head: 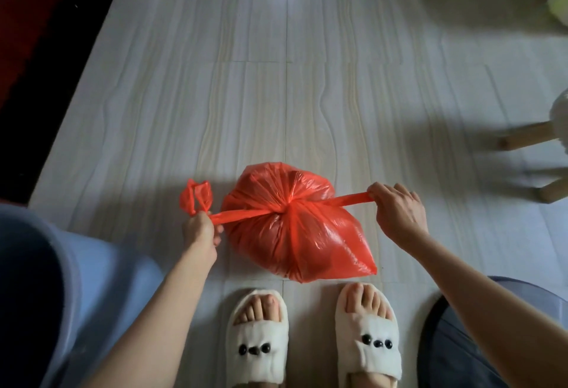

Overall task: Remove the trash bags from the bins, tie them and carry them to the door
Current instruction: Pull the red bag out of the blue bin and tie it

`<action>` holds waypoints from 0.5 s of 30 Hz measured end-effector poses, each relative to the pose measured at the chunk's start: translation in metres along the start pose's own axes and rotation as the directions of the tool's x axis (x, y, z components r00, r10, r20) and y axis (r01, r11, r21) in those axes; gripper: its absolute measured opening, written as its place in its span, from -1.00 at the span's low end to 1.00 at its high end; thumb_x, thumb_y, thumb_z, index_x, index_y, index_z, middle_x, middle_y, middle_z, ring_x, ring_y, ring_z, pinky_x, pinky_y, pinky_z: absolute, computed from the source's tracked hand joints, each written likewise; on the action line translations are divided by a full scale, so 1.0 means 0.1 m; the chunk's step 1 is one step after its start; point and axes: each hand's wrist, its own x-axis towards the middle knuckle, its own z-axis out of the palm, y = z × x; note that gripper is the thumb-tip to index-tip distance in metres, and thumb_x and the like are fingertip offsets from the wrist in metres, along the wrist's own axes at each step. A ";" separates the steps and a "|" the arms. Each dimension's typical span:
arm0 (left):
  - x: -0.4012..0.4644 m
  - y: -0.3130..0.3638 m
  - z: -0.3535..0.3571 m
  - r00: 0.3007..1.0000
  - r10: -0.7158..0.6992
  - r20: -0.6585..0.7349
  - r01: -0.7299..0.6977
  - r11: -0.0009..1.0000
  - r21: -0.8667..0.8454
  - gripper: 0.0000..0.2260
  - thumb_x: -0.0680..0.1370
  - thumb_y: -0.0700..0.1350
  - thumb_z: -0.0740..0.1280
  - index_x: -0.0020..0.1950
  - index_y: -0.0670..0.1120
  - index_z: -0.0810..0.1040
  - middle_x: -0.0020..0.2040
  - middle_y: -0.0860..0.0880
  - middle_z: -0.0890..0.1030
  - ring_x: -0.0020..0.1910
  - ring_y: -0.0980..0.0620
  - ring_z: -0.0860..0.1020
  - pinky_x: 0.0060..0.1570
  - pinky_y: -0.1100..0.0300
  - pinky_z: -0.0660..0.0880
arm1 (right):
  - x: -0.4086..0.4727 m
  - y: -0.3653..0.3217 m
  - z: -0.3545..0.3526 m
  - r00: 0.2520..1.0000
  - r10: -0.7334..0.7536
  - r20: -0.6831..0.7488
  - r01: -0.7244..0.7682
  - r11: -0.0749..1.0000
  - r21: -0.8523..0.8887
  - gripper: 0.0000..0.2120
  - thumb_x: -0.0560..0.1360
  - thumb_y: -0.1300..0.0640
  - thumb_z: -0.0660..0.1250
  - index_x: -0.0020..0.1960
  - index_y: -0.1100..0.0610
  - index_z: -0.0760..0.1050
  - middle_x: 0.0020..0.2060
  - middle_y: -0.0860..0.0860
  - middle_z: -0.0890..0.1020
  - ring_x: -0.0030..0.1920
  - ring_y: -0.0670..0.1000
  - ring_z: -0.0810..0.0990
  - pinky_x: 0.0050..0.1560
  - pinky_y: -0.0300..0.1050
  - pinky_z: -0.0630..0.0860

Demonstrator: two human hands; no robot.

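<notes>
Pulling in opposite directions, both hands hold the two handle strips of a red trash bag [295, 227] that sits on the pale tiled floor [246, 95] just ahead of the person's feet. The left hand [199, 230] has its grip closed round the left strip [242, 214]; the fingers are curled tight on the plastic, and the loose end of that strip stands up above the fist as a crumpled loop [196, 195]. The right hand [398, 212] has its grip closed on the right strip [350, 198], pinched at the thumb and fingertips, with the back of the hand toward the camera. Both strips run taut and nearly level from the hands to a knot [287, 204] on top of the bag, where the plastic gathers in radiating folds.

The bag lies between the two hands, slightly lower in the view than the line of the strips, bulging and full, with one corner pointing toward the lower right. It is touching the floor and stands near the toes of a pair of white open-toe slippers [256, 338].

A light blue bin [92, 295] stands at the lower left, beside the left forearm. A dark bin rim [436, 332] shows at the lower right, under the right forearm. Wooden stool legs [522, 137] are at the right edge, well apart from the bag.
</notes>
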 end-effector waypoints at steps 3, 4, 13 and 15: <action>-0.06 0.06 0.00 0.983 -0.057 0.173 0.052 0.998 0.033 -0.57 0.61 0.11 -0.03 -0.29 -0.10 0.41 -0.61 -0.04 0.48 -0.78 0.16 0.35 -0.69 0.52 0.18 | -0.03 0.01 0.06 0.984 0.161 0.071 -0.169 0.977 0.132 -0.77 0.57 0.20 0.11 0.13 0.07 0.49 0.09 0.05 0.61 0.10 0.12 0.42 0.02 -0.02 0.23; -0.10 0.09 -0.02 0.960 -0.086 0.268 0.081 0.996 0.030 -0.43 0.57 0.25 -0.10 -0.27 -0.13 0.44 -0.64 -0.04 0.49 -0.76 0.12 0.38 -0.67 0.49 0.23 | -0.05 -0.01 0.08 0.975 0.204 0.089 -0.216 0.962 0.167 -0.74 0.56 0.19 0.13 0.20 0.05 0.45 0.17 0.05 0.57 0.18 0.12 0.40 0.12 0.02 0.25; -0.52 0.11 -0.15 0.658 0.122 0.743 0.157 0.943 -0.294 -0.47 0.06 0.17 0.57 -0.15 -0.11 0.54 -0.23 -0.01 0.63 -0.22 0.09 0.61 -0.33 0.27 0.51 | -0.23 -0.37 -0.03 0.946 0.104 -0.307 -0.040 0.978 0.207 -0.67 0.43 -0.03 0.09 -0.28 0.15 0.51 -0.29 0.07 0.59 -0.19 0.14 0.52 -0.09 -0.08 0.22; -0.49 0.03 -0.11 0.654 0.200 0.730 0.036 0.955 -0.294 -0.66 0.12 -0.22 0.60 -0.21 -0.15 0.56 -0.33 0.01 0.64 -0.24 0.05 0.60 -0.33 0.32 0.54 | -0.19 -0.42 -0.06 0.990 0.122 -0.077 -0.113 0.988 0.106 -0.51 0.48 -0.11 0.03 -0.48 0.13 0.41 -0.42 0.08 0.55 -0.21 0.19 0.55 -0.12 -0.06 0.28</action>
